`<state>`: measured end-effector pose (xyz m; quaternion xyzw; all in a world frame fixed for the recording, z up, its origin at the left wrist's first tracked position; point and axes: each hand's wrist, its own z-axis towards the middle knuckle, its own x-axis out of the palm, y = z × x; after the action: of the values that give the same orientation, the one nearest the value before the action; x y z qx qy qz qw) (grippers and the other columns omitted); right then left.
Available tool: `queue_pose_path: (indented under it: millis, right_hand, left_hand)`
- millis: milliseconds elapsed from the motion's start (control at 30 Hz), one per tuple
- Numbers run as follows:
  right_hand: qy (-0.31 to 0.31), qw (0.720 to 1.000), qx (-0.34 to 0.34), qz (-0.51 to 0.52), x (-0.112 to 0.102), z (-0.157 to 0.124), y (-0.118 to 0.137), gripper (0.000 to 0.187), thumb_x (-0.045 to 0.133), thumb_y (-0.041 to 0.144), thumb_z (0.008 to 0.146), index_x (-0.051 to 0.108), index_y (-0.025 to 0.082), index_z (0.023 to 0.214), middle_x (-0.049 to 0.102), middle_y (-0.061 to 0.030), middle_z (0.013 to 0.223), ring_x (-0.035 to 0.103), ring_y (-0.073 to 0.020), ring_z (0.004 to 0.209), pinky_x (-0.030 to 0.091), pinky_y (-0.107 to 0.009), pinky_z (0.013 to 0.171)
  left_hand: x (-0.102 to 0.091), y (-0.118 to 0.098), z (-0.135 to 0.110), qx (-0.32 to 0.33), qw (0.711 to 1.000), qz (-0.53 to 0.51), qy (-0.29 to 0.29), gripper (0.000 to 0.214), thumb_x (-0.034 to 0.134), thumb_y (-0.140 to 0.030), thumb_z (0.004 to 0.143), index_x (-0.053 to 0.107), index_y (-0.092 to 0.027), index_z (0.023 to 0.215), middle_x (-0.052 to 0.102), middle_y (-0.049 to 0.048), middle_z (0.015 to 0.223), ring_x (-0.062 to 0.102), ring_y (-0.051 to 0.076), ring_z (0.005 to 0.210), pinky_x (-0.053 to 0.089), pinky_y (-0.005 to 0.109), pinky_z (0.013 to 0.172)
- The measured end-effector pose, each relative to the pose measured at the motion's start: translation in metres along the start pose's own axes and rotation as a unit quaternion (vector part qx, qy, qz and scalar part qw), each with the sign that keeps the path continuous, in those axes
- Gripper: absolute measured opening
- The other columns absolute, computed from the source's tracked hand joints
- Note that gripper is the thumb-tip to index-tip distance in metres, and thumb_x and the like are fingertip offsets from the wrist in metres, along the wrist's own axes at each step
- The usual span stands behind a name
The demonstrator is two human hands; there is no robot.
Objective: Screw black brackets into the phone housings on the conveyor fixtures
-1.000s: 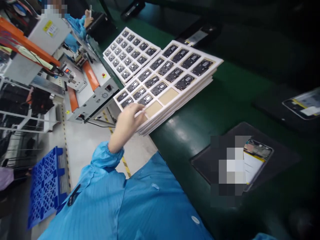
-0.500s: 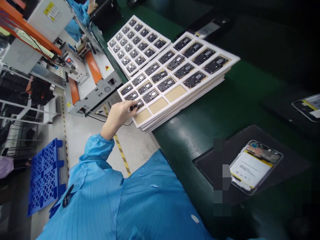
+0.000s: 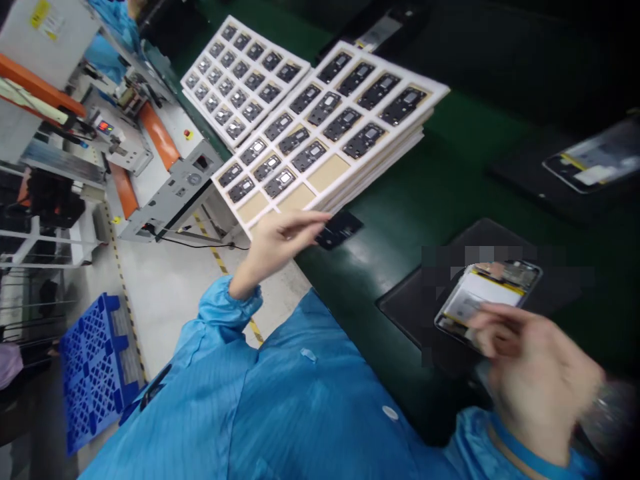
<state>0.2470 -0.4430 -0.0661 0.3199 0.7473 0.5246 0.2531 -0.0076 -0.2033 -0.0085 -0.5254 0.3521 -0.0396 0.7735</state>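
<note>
Between the thumb and fingers of my left hand [image 3: 287, 243] is a black phone cover plate [image 3: 341, 230], just off the near edge of the front foam tray [image 3: 327, 198]. That tray tops a stack and holds rows of similar black plates with pale squares. A few of its near pockets show bare tan bottoms. My right hand [image 3: 537, 373] is over the lower part of an opened phone [image 3: 493, 288], its fingers curled together in a pinch and blurred. Whether anything is in that pinch is hidden. The phone's white battery and yellow strips are exposed.
The phone lies on a dark mat [image 3: 405, 307] on the green bench [image 3: 345, 293]. A second filled tray [image 3: 305, 67] stands behind. Another opened phone [image 3: 595, 160] is at right. To the left are a machine [image 3: 165, 193] and a blue pallet [image 3: 97, 373]. A co-worker's blue sleeve shows at top left.
My left hand has lifted the black plate out of its tray pocket and moved right with it. My right hand has come into view over the phone. The view has shifted somewhat.
</note>
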Motion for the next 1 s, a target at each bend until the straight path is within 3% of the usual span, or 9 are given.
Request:
queue_pose_path:
  millis: [67,133,233,367,467,567,667,833,1000]
  right_hand:
    - [0.084,0.994,0.056,0.049,0.003,-0.003,-0.001,0.045,0.068,0.072,0.093,0.082,0.030,0.102,0.068,-0.0095,0.075,0.049,-0.0169,0.050,0.034,-0.031,0.040]
    - [0.148,0.979,0.098,0.097,0.007,0.000,-0.004,0.058,0.065,0.077,0.094,0.080,0.025,0.115,0.068,-0.0084,0.070,0.054,-0.0177,0.048,0.039,-0.029,0.039]
    - [0.140,0.977,0.112,0.114,0.010,0.011,-0.011,0.069,0.065,0.083,0.091,0.078,0.018,0.112,0.074,-0.0114,0.080,0.065,-0.0194,0.054,0.048,-0.028,0.042]
    - [0.054,0.988,0.070,0.127,-0.003,0.027,-0.019,0.049,0.088,0.063,0.080,0.076,0.017,0.090,0.070,-0.0051,0.075,0.064,-0.0153,0.056,0.051,-0.024,0.046]
    - [-0.040,0.992,0.014,0.121,-0.020,0.036,-0.023,0.045,0.093,0.049,0.078,0.077,0.021,0.108,0.072,-0.0008,0.080,0.064,-0.0114,0.060,0.054,-0.022,0.054]
    - [-0.133,0.988,-0.075,0.030,-0.036,0.042,-0.029,0.051,0.090,0.045,0.083,0.075,0.022,0.127,0.076,-0.0025,0.091,0.069,-0.0115,0.071,0.059,-0.024,0.067]
    - [-0.180,0.975,-0.119,-0.060,-0.048,0.044,-0.035,0.043,0.085,0.047,0.087,0.080,0.020,0.119,0.079,-0.0079,0.104,0.074,-0.0153,0.083,0.062,-0.029,0.077]
    - [-0.158,0.968,-0.138,-0.139,-0.064,0.041,-0.039,0.034,0.079,0.046,0.092,0.082,0.024,0.118,0.079,-0.0079,0.113,0.076,-0.0185,0.093,0.061,-0.035,0.082]
    - [-0.153,0.936,-0.188,-0.256,-0.069,0.040,-0.039,0.028,0.073,0.041,0.097,0.084,0.024,0.116,0.077,-0.0058,0.100,0.068,-0.0173,0.086,0.052,-0.035,0.077]
  left_hand:
    - [0.041,-0.006,0.002,0.054,0.992,-0.033,0.109,0.026,0.071,-0.037,0.107,0.083,-0.024,0.125,0.088,0.0042,0.109,0.084,0.014,0.084,0.071,0.024,0.079]
    - [0.075,-0.008,0.005,0.125,0.972,-0.024,0.200,0.027,0.065,-0.033,0.110,0.081,-0.024,0.130,0.088,0.0040,0.112,0.085,0.014,0.090,0.069,0.023,0.085]
    - [0.112,-0.006,0.013,0.223,0.932,0.032,0.285,0.031,0.058,-0.032,0.114,0.077,-0.027,0.137,0.087,0.0022,0.120,0.085,0.014,0.101,0.067,0.022,0.090]
    - [0.151,0.003,0.027,0.305,0.917,0.002,0.255,0.031,0.059,-0.032,0.113,0.072,-0.029,0.142,0.083,0.0012,0.133,0.080,0.016,0.124,0.064,0.033,0.112]
    - [0.184,0.013,0.034,0.229,0.953,0.029,0.195,0.047,0.056,-0.042,0.114,0.059,-0.024,0.157,0.063,0.0128,0.164,0.057,0.026,0.157,0.044,0.054,0.134]
    - [0.212,0.026,0.031,0.132,0.959,0.123,0.218,0.057,0.040,-0.043,0.117,0.043,-0.020,0.169,0.042,0.0182,0.179,0.033,0.033,0.171,0.024,0.068,0.139]
    - [0.225,0.034,0.021,0.156,0.939,0.157,0.262,0.053,0.030,-0.031,0.118,0.042,-0.021,0.169,0.040,0.0162,0.180,0.033,0.030,0.171,0.015,0.068,0.142]
    - [0.219,0.035,0.004,0.230,0.919,0.113,0.298,0.061,0.027,-0.014,0.115,0.034,-0.029,0.173,0.045,0.0090,0.178,0.030,0.023,0.171,0.029,0.063,0.140]
    - [0.215,0.026,-0.002,0.206,0.921,0.107,0.313,0.060,0.025,-0.024,0.117,0.022,-0.031,0.177,0.041,0.0101,0.181,0.030,0.025,0.172,0.029,0.063,0.140]
